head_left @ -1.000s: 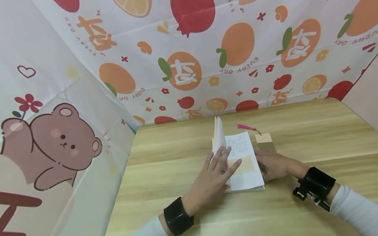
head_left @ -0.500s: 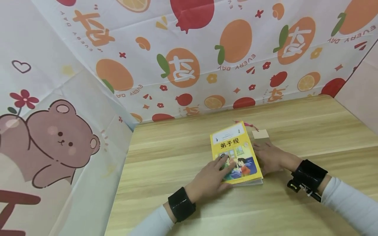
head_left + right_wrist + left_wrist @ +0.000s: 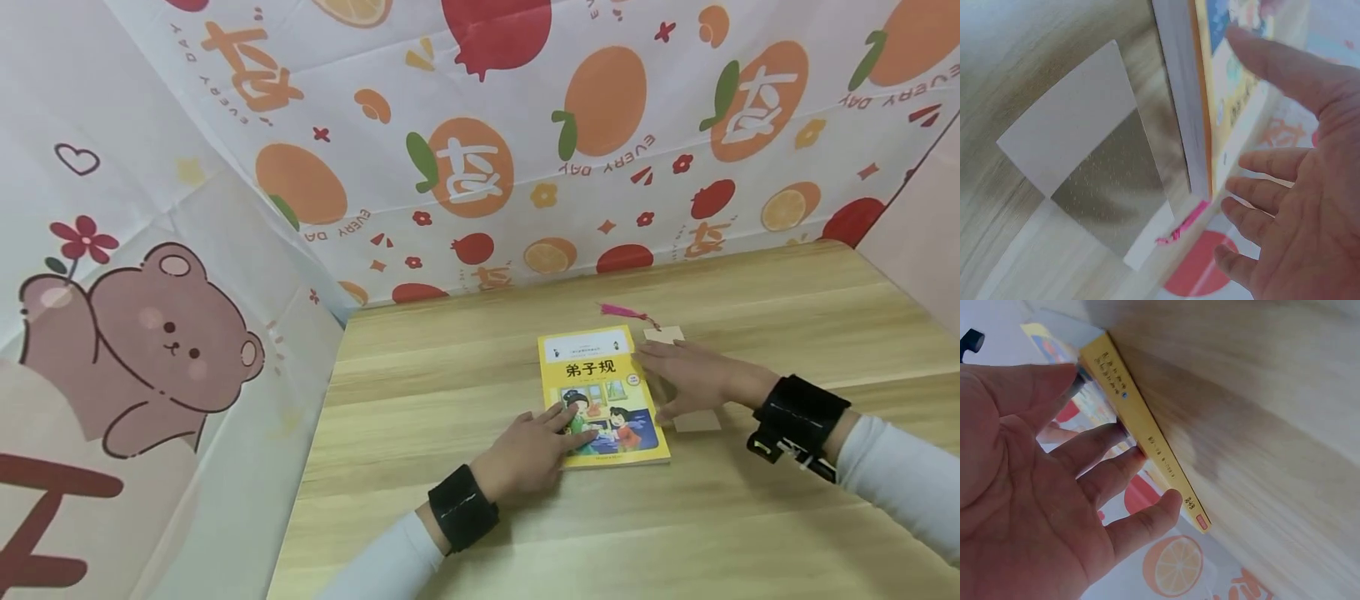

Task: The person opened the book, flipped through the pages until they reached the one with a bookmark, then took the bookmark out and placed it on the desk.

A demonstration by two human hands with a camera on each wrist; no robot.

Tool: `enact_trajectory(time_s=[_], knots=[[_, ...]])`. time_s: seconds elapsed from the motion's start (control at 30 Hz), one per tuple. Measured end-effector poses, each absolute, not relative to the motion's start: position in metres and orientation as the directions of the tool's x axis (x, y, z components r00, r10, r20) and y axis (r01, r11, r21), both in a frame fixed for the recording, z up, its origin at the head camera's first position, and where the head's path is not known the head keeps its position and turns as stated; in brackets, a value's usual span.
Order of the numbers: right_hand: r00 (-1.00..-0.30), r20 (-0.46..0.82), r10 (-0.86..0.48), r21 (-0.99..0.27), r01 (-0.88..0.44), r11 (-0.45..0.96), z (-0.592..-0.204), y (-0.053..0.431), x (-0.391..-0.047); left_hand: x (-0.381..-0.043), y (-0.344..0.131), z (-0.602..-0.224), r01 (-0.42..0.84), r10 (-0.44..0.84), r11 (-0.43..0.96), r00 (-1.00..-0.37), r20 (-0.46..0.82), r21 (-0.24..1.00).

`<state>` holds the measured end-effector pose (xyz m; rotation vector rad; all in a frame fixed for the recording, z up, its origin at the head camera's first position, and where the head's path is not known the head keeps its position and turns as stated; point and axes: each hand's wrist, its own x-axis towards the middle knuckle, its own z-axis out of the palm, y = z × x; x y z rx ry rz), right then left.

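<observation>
A closed book point(image 3: 597, 371) with a yellow illustrated cover lies flat on the wooden table. My left hand point(image 3: 528, 450) rests on its lower left part, fingers spread over the cover; in the left wrist view the fingertips touch the book near its yellow spine point(image 3: 1147, 434). At the book's right edge my right hand point(image 3: 693, 379) is held with fingers extended, thumb near the cover's edge. Under and beside that hand lies a bookmark point(image 3: 1107, 181), pale at both ends with a grey-brown middle. Its pink tassel point(image 3: 624, 312) stretches out behind it, beyond the book's top right corner.
The wooden table point(image 3: 435, 375) runs back to a wall cloth point(image 3: 525, 150) printed with fruit. On the left stands a pale panel with a bear picture point(image 3: 176, 333). Both wrists wear black bands point(image 3: 462, 508).
The book was open with its pages raised; its cover has come down and it now lies closed. The right hand has lifted slightly, showing more of the bookmark.
</observation>
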<state>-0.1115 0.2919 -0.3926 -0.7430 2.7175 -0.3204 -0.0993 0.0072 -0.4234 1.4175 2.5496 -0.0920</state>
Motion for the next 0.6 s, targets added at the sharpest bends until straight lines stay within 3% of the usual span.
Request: enact_trajectory(time_s=[0.27,0.6], knots=[[-0.795,-0.336,-0.505,-0.241,-0.446,0.862,-0.4,0.283,-0.119,-0.102,0.005,-0.419,0.849,0.842,0.523,-0.502,-0.196,0.073],[-0.79,-0.335,-0.514,-0.261,-0.447,0.856,-0.405,0.278,-0.127,-0.106,-0.001,-0.416,0.831,0.844,0.526,-0.484,-0.229,0.181]])
